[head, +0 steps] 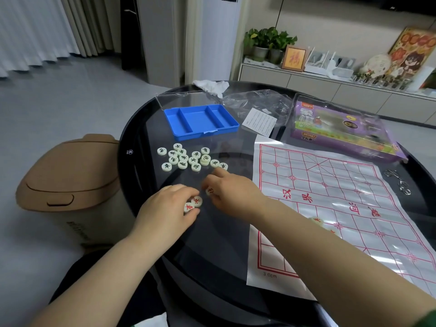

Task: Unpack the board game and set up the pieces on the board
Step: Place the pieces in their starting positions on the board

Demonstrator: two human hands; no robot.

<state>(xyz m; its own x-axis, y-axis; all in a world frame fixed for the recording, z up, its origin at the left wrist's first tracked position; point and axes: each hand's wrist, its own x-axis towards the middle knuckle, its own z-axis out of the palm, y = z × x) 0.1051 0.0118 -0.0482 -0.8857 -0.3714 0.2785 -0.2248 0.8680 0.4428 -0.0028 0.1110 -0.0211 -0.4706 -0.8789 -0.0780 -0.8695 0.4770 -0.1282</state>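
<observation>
While the black-lettered pieces (188, 159) lie bunched on the round glass table (224, 244), on the near side of the empty blue tray (200, 121), a person sorts out the red side. The left hand (169, 206) curls its fingers around two red-lettered pieces (193, 204), and the right hand (232, 192) pinches a third red disc (209, 191) between thumb and fingertips, just beside the left. The printed paper board (330, 199) lies flat to the right, with at least one placed piece (317, 221) on its near half, partly hidden by the right forearm. The step appears to be gathering red pieces for placement. Doing it well likely means reading each character face-up, carrying discs over one at a time and setting them on line crossings rather than in squares. The forearm should also be kept from dragging the light sheet or knocking the placed piece.
</observation>
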